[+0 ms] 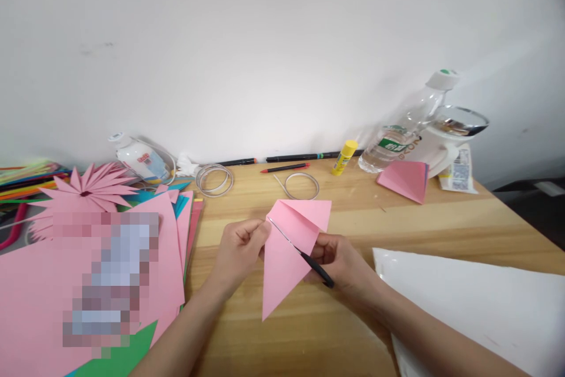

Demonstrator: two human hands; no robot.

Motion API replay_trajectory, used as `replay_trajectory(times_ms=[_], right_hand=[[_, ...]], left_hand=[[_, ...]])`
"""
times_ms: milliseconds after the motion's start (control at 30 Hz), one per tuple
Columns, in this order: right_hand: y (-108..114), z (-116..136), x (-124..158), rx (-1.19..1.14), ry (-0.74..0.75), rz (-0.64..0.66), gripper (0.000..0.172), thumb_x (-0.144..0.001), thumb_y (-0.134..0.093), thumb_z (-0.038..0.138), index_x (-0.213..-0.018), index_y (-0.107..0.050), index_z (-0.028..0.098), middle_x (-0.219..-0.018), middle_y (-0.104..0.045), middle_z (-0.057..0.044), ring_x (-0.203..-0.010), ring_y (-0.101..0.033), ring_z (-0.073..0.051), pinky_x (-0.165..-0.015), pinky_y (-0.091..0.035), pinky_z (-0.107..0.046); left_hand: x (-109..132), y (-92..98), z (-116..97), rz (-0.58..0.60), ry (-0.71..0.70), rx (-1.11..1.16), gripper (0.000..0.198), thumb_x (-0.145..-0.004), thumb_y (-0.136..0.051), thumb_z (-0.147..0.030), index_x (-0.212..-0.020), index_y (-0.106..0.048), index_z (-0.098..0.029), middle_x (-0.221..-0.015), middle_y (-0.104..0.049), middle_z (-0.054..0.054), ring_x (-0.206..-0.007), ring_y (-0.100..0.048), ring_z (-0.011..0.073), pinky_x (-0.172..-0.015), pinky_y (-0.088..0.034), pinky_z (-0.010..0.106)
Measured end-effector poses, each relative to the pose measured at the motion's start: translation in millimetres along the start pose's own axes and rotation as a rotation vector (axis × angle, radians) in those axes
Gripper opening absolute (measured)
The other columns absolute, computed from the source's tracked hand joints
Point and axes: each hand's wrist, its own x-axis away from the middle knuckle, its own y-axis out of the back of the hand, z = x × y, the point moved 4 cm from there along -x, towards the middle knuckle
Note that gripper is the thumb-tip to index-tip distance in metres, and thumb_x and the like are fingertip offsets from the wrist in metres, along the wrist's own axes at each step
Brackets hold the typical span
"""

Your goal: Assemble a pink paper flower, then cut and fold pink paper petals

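We have the folded pink paper [282, 271] at the centre of the frame, just above the tabletop as far as we can judge. One long point of it hangs toward the bottom of the frame, and a creased flap spreads to its upper right. Across its face lies one blade of the black-handled scissors [314, 266]; the other blade is hidden from us. Their long axis runs on a slant, from the handle at lower right up to the tip at upper left, and that tip sits just beside the left thumb. This is the relation that matters most, we judge: the blade line points toward the holding fingers, with the left hand nearer the tip and the right hand nearer the handle.

Our left hand [241, 247] pinches the paper's left edge, thumb in front, with the other fingers partly hidden. Our right hand [346, 259] is closed around the scissors' handle, its fingers partly behind the paper; we cannot tell how far the blades are parted.

Farther out on the wooden table [247, 336], a coiled strip [318, 189] and a yellow glue stick [344, 159] are above the paper, a white sheet [477, 318] is at lower right, and a pleated pink paper rosette [106, 186] is at left.
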Motion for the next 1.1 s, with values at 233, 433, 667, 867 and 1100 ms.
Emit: replay_trajectory(times_ms=[233,433,667,867,1100], right_hand=[[0.1,-0.5,-1.0,-0.028,0.025,-0.009,0.032,-0.048,-0.082,0.021,-0.076,-0.069,0.013,-0.069,-0.069,-0.003,-0.062,-0.062,-0.015,-0.059,-0.047,-0.023],[-4.3,2.9,-1.9,-0.065,0.032,0.003,0.036,-0.048,-0.082,0.023,-0.080,-0.069,0.014,-0.072,-0.070,-0.004,-0.068,-0.063,-0.017,-0.065,-0.049,-0.027],[-3.3,1.6,-2.1,-0.050,0.027,0.004,0.041,-0.046,-0.083,0.028,-0.081,-0.069,0.013,-0.072,-0.069,-0.004,-0.068,-0.063,-0.018,-0.065,-0.050,-0.029],[-3.4,2.6,-1.7,-0.035,0.025,0.001,0.041,-0.046,-0.082,0.029,-0.081,-0.069,0.014,-0.074,-0.069,-0.004,-0.070,-0.063,-0.019,-0.067,-0.050,-0.029],[-4.3,3.8,-0.1,-0.034,0.019,0.015,0.036,-0.051,-0.081,0.030,-0.080,-0.069,0.013,-0.072,-0.069,-0.004,-0.067,-0.062,-0.018,-0.065,-0.049,-0.028]], left_hand=[[0.0,-1.5,-1.2,0.037,-0.044,-0.010,0.036,-0.078,-0.044,-0.028,-0.046,-0.028,-0.018,-0.047,-0.029,-0.005,-0.044,-0.028,0.0059,-0.042,-0.024,0.019],[1.2,-4.9,1.3,0.060,-0.002,0.098,0.035,-0.078,-0.044,-0.027,-0.046,-0.035,-0.017,-0.045,-0.036,-0.005,-0.042,-0.033,0.0060,-0.042,-0.028,0.018],[1.3,-5.5,2.9,0.056,0.043,0.140,0.035,-0.077,-0.046,-0.030,-0.045,-0.038,-0.017,-0.044,-0.039,-0.005,-0.041,-0.036,0.0065,-0.042,-0.030,0.018],[1.8,-5.6,1.2,0.039,0.063,0.141,0.035,-0.075,-0.048,-0.032,-0.045,-0.038,-0.017,-0.044,-0.039,-0.005,-0.041,-0.037,0.0071,-0.042,-0.031,0.019],[0.8,-4.8,1.3,0.031,0.052,0.111,0.037,-0.075,-0.047,-0.033,-0.044,-0.035,-0.017,-0.043,-0.036,-0.005,-0.041,-0.034,0.0065,-0.042,-0.029,0.019]])
